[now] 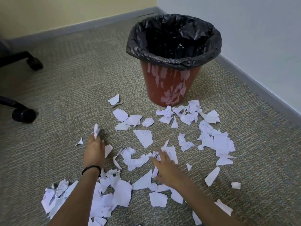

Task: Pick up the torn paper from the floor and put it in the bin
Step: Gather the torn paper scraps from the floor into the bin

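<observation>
White torn paper [143,137] litters the carpet [73,95] before the bin [162,85]; left hand [94,150] pinches one scrap [96,130], right hand [165,168] rests spread, empty; I would rake handfuls together first.

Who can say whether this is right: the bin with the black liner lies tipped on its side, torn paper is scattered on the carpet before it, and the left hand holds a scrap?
Wrong in one respect: the head view shows the bin standing upright. The black liner, the torn paper scattered on the carpet before it and the left hand holding a scrap are right.
</observation>
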